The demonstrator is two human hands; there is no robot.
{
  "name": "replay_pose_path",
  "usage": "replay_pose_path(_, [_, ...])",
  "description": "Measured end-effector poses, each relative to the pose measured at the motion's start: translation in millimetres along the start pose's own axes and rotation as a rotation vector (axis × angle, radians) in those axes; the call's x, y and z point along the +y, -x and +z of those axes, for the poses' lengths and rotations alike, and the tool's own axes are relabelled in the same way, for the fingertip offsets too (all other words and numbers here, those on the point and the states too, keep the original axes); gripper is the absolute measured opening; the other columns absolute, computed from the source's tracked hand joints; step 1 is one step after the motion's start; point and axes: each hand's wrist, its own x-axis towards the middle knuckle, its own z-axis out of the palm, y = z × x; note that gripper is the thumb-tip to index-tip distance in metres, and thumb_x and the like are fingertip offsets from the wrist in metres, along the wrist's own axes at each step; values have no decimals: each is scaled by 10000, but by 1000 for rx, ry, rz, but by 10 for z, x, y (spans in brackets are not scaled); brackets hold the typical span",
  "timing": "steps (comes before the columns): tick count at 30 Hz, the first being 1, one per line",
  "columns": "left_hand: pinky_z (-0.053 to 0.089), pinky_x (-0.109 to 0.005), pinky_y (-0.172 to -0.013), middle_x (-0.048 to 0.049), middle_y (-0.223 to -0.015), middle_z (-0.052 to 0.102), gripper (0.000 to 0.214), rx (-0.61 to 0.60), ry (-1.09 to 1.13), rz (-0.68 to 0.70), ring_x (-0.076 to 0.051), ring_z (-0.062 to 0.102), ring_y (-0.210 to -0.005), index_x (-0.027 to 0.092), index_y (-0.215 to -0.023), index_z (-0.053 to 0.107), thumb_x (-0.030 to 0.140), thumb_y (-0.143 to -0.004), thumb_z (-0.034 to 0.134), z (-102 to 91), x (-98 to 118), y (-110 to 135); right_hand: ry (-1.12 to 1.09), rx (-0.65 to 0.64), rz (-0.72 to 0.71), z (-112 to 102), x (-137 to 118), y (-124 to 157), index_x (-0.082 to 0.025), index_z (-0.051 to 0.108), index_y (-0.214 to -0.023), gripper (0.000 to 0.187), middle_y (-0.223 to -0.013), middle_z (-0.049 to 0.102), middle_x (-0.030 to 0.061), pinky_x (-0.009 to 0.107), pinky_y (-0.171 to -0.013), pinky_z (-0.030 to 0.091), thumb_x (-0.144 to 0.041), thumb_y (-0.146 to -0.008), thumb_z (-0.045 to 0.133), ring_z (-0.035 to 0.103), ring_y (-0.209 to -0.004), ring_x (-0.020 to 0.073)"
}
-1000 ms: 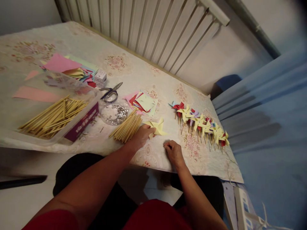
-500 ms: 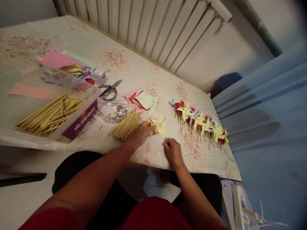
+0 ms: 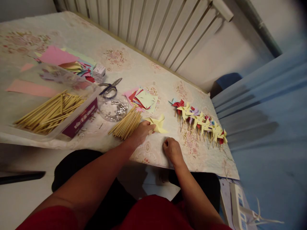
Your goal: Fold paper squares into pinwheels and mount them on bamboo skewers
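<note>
My left hand pinches the edge of a yellow paper pinwheel, its corners folded in, with no stick showing on it. To the right and nearer the table's front edge, my right hand is closed with its fingers curled; whatever it may hold is hidden. Beside my left hand lies a fan of thin wooden sticks. Behind that hand sits a stack of coloured paper squares, with slits visible in the top sheet. A clear round dish of small shiny metal pieces stands left of the stack.
Finished-looking pinwheels on sticks lie in a row at the right. Scissors rest behind the dish. At the left is a clear plastic box of sticks, with loose coloured paper behind it. A power strip sits below the table's right end.
The view has shifted slightly. My right hand has turned a little, its fingertips now tucked further out of sight. My left hand keeps hold of the yellow pinwheel in nearly the same place.
</note>
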Motion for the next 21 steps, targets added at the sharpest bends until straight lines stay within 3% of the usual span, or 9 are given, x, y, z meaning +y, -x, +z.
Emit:
replay_pose_path(6, [331,-219,-521,24,-608,535,211,17,-42,25,-84,467,-538,153,-679,542,300,-618,681,-7,6,-2,-8,31,39,2,-26,-1,-171,614,-726,125,-744,656,69,272,-657,359,-141,-769,500,555,-677,167])
replay_pose_path(13, [334,-218,-527,26,-615,550,207,25,-23,36,-84,474,-542,146,-708,569,293,-616,681,1,0,4,-224,15,123,11,50,25,-193,590,-646,109,-628,625,15,257,-614,373,-172,-712,505,546,-597,150])
replay_pose_path(16, [336,-220,-528,28,-616,547,204,22,-11,44,-85,476,-539,139,-725,581,282,-615,677,-11,-38,-20,-292,59,166,-113,92,70,-194,585,-627,100,-594,607,5,261,-604,383,-194,-695,512,543,-574,150])
replay_pose_path(21, [341,-225,-537,21,-626,549,165,39,-62,77,-92,477,-552,139,-717,589,275,-639,641,2,-54,-13,-460,186,177,-528,-46,88,-189,598,-638,97,-599,606,-1,266,-598,407,-253,-699,558,530,-559,141])
